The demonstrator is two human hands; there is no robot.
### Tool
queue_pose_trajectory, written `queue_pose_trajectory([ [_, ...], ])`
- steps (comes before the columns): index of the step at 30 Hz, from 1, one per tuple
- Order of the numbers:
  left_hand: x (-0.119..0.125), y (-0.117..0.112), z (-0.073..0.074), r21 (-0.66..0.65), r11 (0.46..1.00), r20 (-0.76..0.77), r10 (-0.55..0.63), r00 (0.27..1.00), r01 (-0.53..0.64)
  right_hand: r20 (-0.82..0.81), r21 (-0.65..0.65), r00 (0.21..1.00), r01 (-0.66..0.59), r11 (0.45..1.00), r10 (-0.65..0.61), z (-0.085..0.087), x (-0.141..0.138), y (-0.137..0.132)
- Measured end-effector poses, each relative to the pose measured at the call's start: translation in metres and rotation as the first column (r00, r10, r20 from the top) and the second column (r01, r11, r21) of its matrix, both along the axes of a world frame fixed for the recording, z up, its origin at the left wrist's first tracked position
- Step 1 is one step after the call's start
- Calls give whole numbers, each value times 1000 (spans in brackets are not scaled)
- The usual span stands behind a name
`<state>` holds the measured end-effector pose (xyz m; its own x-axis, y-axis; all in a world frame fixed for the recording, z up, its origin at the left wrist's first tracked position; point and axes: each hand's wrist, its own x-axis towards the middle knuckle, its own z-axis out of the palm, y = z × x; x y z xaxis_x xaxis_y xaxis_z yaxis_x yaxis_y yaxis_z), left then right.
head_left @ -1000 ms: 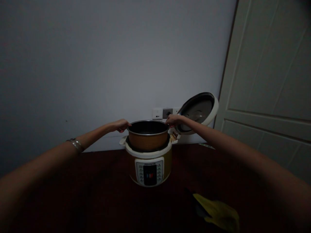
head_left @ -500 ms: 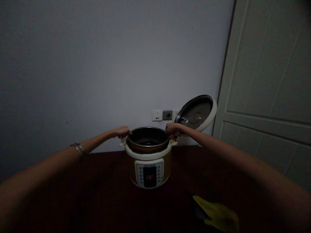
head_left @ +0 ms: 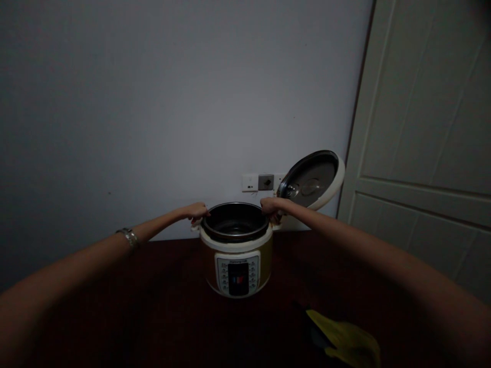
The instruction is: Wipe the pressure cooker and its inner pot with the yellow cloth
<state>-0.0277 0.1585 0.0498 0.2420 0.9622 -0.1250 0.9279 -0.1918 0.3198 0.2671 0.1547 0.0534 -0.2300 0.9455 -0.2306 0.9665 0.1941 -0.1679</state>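
Note:
A white and gold electric cooker stands on the dark table, its control panel facing me. Its dark inner pot sits in the opening with the rim a little above the body. My left hand is closed on the pot's left rim, and my right hand is closed on the right rim. The far fingers of both hands are partly hidden. Tilted open at the right is the cooker's round lid, behind my right hand.
The dark reddish table meets a pale wall behind the cooker. Wall sockets are just behind it. A yellow and grey cloth-like item lies at the front right. A pale panelled door stands to the right.
The inner pot has sunk lower into the cooker, with less of its outer side showing. Both hands keep hold of its rim. The view has shifted slightly.

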Motion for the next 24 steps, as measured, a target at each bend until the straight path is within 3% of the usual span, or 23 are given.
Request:
queue_pose_trajectory([
  [4, 2, -3, -3, 48, 999, -67, -1, 998, 4, 133, 82, 991, -9, 997, -2, 1, -1, -4],
  [10, -1, -8, -9, 109, 994, -115, -4, 993, 16, 173, 277, 985, -73, 958, 25, 4, -4, -21],
  [14, -4, -10, -12, 164, 986, -122, 1, 993, 19, 156, 502, 988, -88, 860, 10, 17, -9, -49],
  [16, -10, -9, -14, 235, 972, -4, 26, 1000, -25, 139, 615, 990, -80, 784, -9, 32, -6, -72],
  [18, -23, -4, -15, 303, 947, 177, 55, 983, -107, 95, 743, 995, -57, 667, -20, 51, 8, -102],
  [20, -41, 1, -19, 344, 913, 329, 100, 939, -217, -84, 945, 996, 69, 320, 33, 71, 36, -134],
  [22, -63, 4, -29, 352, 865, 450, 178, 875, -358, -256, 966, 955, 260, -2, 151, 88, 76, -158],
  [23, -74, 4, -37, 338, 842, 494, 221, 841, -420, -332, 920, 913, 369, -132, 235, 93, 100, -165],
  [24, -83, 2, -49, 321, 817, 538, 259, 802, -479, -408, 848, 851, 487, -209, 331, 96, 125, -168],
])
